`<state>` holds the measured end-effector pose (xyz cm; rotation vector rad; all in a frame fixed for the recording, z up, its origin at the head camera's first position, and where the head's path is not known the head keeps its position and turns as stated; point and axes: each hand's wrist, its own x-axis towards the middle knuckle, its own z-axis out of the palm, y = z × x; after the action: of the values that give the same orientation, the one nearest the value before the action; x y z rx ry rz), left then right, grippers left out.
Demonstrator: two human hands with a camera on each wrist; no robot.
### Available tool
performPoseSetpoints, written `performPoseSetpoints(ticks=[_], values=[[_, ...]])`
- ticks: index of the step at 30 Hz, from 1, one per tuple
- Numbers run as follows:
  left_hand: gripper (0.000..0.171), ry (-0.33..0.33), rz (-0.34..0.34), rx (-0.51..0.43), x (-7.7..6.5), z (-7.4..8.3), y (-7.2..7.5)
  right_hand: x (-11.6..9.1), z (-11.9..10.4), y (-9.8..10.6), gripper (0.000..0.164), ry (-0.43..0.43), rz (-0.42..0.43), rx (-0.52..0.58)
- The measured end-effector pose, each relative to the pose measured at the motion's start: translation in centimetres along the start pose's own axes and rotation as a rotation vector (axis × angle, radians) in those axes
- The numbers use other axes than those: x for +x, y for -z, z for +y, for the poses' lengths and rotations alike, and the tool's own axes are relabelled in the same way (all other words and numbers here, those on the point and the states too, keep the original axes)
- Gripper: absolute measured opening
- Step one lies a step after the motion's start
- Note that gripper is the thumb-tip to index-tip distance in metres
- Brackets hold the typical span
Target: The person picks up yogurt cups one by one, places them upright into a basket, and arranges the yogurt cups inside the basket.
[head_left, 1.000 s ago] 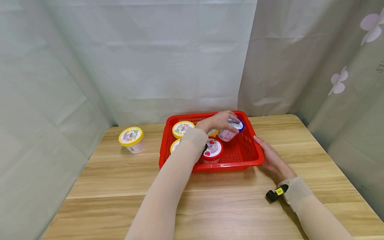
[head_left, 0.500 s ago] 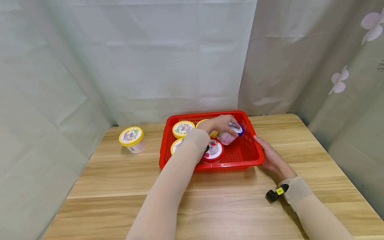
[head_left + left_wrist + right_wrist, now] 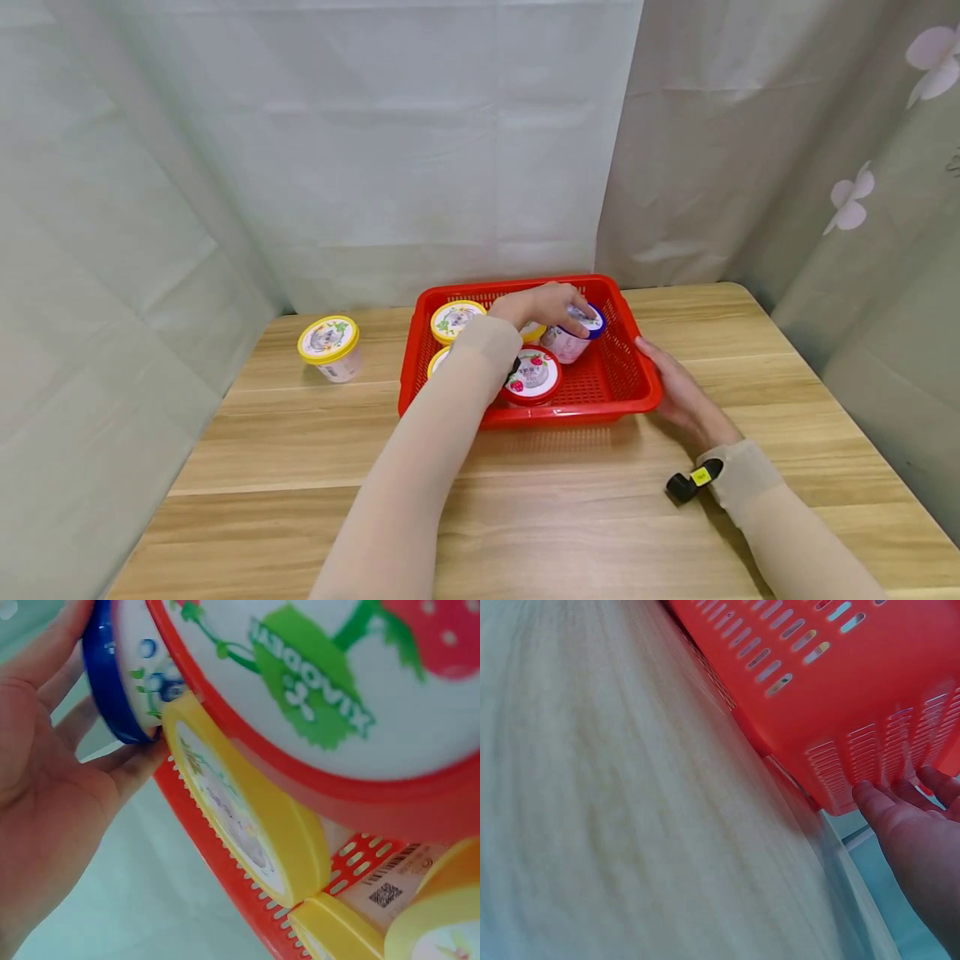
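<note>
My left hand [image 3: 551, 304] grips a tub with a blue lid [image 3: 588, 322] at the back right of the red basket [image 3: 622, 408]. In the left wrist view the fingers reach around the blue lid [image 3: 109, 675]. Below that hand is a red-lidded tub [image 3: 534, 375], and yellow-lidded tubs [image 3: 457, 320] stand to its left, partly hidden by the arm. My right hand [image 3: 678, 392] rests against the basket's right side. Its fingertips touch the slotted wall [image 3: 840, 750] in the right wrist view, fingers fairly straight.
Another yellow-lidded tub [image 3: 330, 348] stands on the wooden table [image 3: 300, 517], left of the basket. Pale curtains [image 3: 375, 150] hang close behind the table and along both sides.
The blue-lidded tub, tilted earlier, stands more upright and sits slightly further left in the basket, with my left hand on it throughout. My right hand has stayed at the basket's side.
</note>
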<state>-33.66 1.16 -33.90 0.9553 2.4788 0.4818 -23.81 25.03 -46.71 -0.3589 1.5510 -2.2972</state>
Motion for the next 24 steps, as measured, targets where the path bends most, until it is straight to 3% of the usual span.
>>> performPoseSetpoints(ticks=[8,15,24], values=[[0.045,-0.031,0.035,-0.007,0.22,-0.21,-0.48,0.08,0.29,-0.13,0.042,-0.007,0.006,-0.002],[0.046,-0.018,0.065,0.048,-0.11,-0.71,-0.26,0.19,0.11,-0.26,0.042,-0.016,0.011,-0.020],[0.046,-0.049,0.081,0.030,0.20,-0.78,-0.70,0.05,0.23,-0.27,0.041,-0.011,0.000,0.000]])
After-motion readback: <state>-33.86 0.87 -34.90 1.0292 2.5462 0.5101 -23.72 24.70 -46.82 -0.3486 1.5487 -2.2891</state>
